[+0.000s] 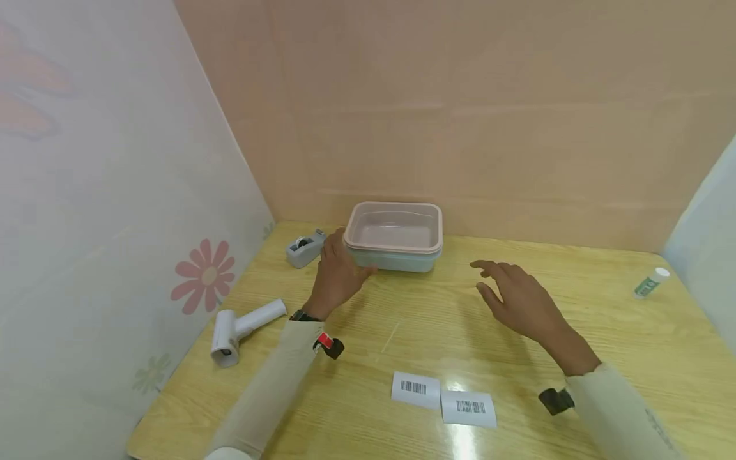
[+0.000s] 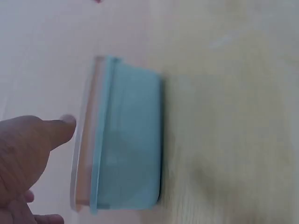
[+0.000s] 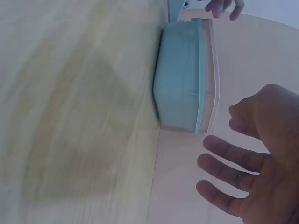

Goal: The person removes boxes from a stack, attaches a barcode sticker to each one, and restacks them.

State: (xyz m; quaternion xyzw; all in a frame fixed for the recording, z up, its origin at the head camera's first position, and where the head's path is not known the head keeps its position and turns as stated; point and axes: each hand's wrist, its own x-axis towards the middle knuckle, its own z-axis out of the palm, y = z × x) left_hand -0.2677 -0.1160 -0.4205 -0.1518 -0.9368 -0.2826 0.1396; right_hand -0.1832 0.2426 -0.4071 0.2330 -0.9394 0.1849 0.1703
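A pink plastic container (image 1: 397, 245) sits nested in a light blue-green container (image 1: 397, 260) at the back of the table. My left hand (image 1: 339, 273) is beside the left end of the stack, its thumb out to the side; whether it touches the rim I cannot tell. In the left wrist view, the thumb (image 2: 58, 130) stands close to the pink rim. My right hand (image 1: 520, 300) hovers over the table to the right of the stack, fingers spread and holding nothing. The right wrist view shows its fingers (image 3: 229, 172) apart from the containers.
A grey tape dispenser (image 1: 305, 249) stands left of the stack. A white handheld scanner (image 1: 227, 335) lies near the table's left edge. Two barcode labels (image 1: 415, 390) lie at the front. A glue stick (image 1: 651, 283) is at the far right. A wall closes off the back.
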